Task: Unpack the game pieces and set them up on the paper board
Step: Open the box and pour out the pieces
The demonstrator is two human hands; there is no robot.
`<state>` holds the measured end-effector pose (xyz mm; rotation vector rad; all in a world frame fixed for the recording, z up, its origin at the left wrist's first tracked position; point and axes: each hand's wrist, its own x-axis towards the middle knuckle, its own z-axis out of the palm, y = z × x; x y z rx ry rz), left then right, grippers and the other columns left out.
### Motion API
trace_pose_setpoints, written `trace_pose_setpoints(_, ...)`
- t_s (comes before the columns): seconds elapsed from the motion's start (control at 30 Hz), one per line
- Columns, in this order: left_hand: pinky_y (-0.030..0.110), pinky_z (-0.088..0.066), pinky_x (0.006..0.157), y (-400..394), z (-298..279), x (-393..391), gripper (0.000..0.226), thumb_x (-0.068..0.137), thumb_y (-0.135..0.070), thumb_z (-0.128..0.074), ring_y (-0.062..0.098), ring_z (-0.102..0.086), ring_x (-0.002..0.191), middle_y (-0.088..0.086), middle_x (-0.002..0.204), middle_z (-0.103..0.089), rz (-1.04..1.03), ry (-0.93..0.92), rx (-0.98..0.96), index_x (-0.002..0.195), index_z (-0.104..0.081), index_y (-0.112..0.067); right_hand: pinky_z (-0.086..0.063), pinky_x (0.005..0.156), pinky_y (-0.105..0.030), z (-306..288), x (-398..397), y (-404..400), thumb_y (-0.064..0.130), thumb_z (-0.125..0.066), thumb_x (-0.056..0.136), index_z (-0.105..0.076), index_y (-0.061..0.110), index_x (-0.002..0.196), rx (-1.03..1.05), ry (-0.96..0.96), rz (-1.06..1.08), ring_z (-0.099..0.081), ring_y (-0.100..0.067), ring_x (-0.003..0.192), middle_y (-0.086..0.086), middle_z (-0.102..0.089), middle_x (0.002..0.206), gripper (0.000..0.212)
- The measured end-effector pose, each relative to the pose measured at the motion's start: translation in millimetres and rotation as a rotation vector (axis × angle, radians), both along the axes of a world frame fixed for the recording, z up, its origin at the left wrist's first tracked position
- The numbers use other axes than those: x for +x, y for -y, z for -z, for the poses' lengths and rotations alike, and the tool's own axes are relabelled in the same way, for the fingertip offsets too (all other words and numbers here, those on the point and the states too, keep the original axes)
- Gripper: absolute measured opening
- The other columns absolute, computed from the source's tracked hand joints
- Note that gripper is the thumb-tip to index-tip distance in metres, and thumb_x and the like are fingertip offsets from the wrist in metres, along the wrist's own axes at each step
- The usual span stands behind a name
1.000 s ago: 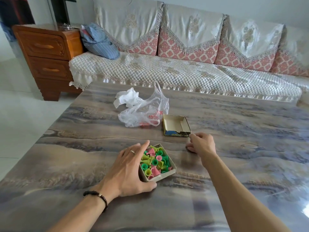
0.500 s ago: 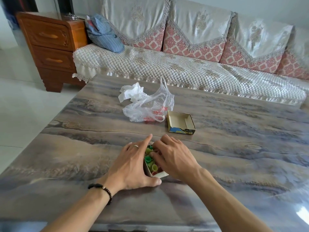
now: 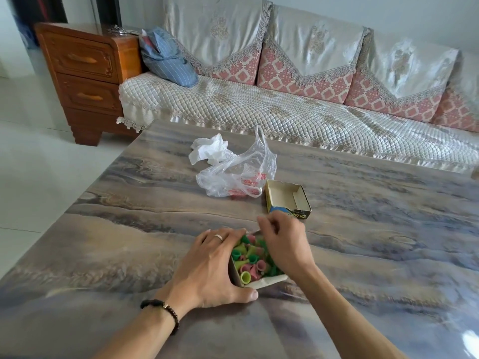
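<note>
A small open cardboard box (image 3: 269,281) full of pink, green and yellow plastic game pieces (image 3: 250,257) sits on the marbled table (image 3: 375,229) near me. My left hand (image 3: 210,263), with a ring on one finger, grips the box's left side, thumb at the front corner. My right hand (image 3: 287,244) lies over the box's right side. Its fingers are curled at the far corner, and what they hold is hidden. I see no paper board.
The empty box lid (image 3: 285,198) lies open side up just beyond the box. A crumpled clear plastic bag (image 3: 233,174) and a white tissue (image 3: 210,151) sit further back. A sofa (image 3: 285,112) runs behind the table, with a wooden cabinet (image 3: 83,73) at the left.
My right hand came from the table beside the box into the pieces, then shifted to the box's right side. The left hand stayed on the box. My view moved closer.
</note>
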<state>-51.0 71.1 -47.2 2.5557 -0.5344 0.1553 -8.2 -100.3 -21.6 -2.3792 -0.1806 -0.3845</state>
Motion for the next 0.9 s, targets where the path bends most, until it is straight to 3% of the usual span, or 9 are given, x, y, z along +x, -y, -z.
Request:
trace_pose_setpoints(0.07, 0.024, -0.015, 0.113, -0.8, 0.2, 0.0, 0.108, 0.055, -0.082, -0.059, 0.009, -0.032, 0.129, -0.013, 0.140, -0.037, 0.009, -0.004, -0.006, 0.145, -0.024, -0.032, -0.037, 0.051, -0.030, -3.2, 11.5, 10.6, 0.030, -0.054, 0.092, -0.047, 0.009, 0.057, 0.283, -0.125, 0.166, -0.039, -0.015, 0.048, 0.003, -0.044, 0.050, 0.042)
trace_pose_setpoints(0.13, 0.025, -0.015, 0.113, -1.0, 0.5, -0.1, 0.110, 0.056, -0.082, -0.060, 0.009, -0.031, 0.129, -0.013, 0.142, -0.035, 0.009, -0.016, 0.001, 0.146, -0.023, -0.032, -0.039, 0.053, -0.033, -0.1, 21.8, 27.3, 0.030, -0.053, 0.092, -0.045, 0.010, 0.056, 0.379, -0.177, 0.289, -0.040, -0.019, 0.050, 0.000, -0.043, 0.050, 0.042)
trace_pose_setpoints(0.27, 0.022, -0.013, 0.112, -0.7, 0.5, -0.7, 0.113, 0.055, -0.082, -0.062, 0.007, -0.031, 0.130, -0.014, 0.143, -0.034, 0.001, -0.016, 0.009, 0.147, -0.021, -0.032, -0.049, 0.061, -0.036, 19.2, 24.0, 50.1, 0.033, -0.049, 0.093, -0.057, 0.011, 0.067, -0.028, -0.106, 0.372, -0.055, -0.027, 0.063, -0.003, -0.059, 0.062, 0.035)
trace_pose_setpoints(0.37, 0.022, -0.012, 0.112, -0.6, -1.3, -1.1, 0.113, 0.056, -0.081, -0.063, 0.007, -0.029, 0.131, -0.013, 0.145, -0.033, 0.004, -0.032, 0.001, 0.148, -0.020, -0.032, -0.046, 0.057, -0.034, 30.1, 23.1, 51.0, 0.038, -0.046, 0.093, -0.053, 0.016, 0.068, -0.246, -0.064, 0.375, -0.054, -0.026, 0.063, 0.001, -0.058, 0.068, 0.034)
trace_pose_setpoints(0.47, 0.021, -0.009, 0.112, -0.2, -2.5, -1.6, 0.116, 0.056, -0.079, -0.066, 0.008, -0.026, 0.133, -0.011, 0.148, -0.031, -0.002, -0.049, -0.004, 0.149, -0.015, -0.031, -0.038, 0.063, -0.033, 31.2, 26.5, 51.8, 0.036, -0.045, 0.094, -0.054, 0.015, 0.069, -0.275, -0.057, 0.331, -0.053, -0.025, 0.076, 0.000, -0.054, 0.076, 0.033)
trace_pose_setpoints(0.6, 0.022, -0.009, 0.112, -0.3, -4.0, -2.1, 0.126, 0.056, -0.077, -0.070, 0.013, -0.020, 0.139, -0.005, 0.154, -0.024, -0.026, -0.075, 0.002, 0.152, -0.007, -0.024, -0.029, 0.080, -0.036, 23.2, 20.0, 46.2, 0.036, -0.045, 0.094, -0.065, 0.019, 0.089, -0.326, -0.020, 0.337, -0.045, -0.021, 0.096, 0.002, -0.060, 0.097, 0.027)
trace_pose_setpoints(0.73, 0.027, -0.014, 0.115, -0.2, -2.3, -0.1, 0.135, 0.051, -0.079, -0.070, 0.017, -0.019, 0.142, 0.000, 0.156, -0.021, -0.053, -0.110, -0.007, 0.152, -0.005, -0.020, -0.045, 0.077, -0.037, 5.8, -3.2, 17.8, 0.043, -0.045, 0.090, -0.064, 0.019, 0.086, -0.209, 0.167, -0.046, -0.053, -0.011, 0.081, 0.007, -0.061, 0.088, 0.031)
trace_pose_setpoints(0.9, 0.025, -0.016, 0.115, 0.2, 0.4, 1.0, 0.139, 0.045, -0.079, -0.066, 0.016, -0.024, 0.140, 0.003, 0.154, -0.027, -0.037, -0.108, -0.022, 0.152, -0.004, -0.016, -0.041, 0.076, -0.034, 7.9, -20.3, -2.7, 0.053, -0.045, 0.089, -0.065, 0.025, 0.101, -0.534, 0.190, -0.319, -0.054, -0.015, 0.088, 0.007, -0.059, 0.091, 0.036)
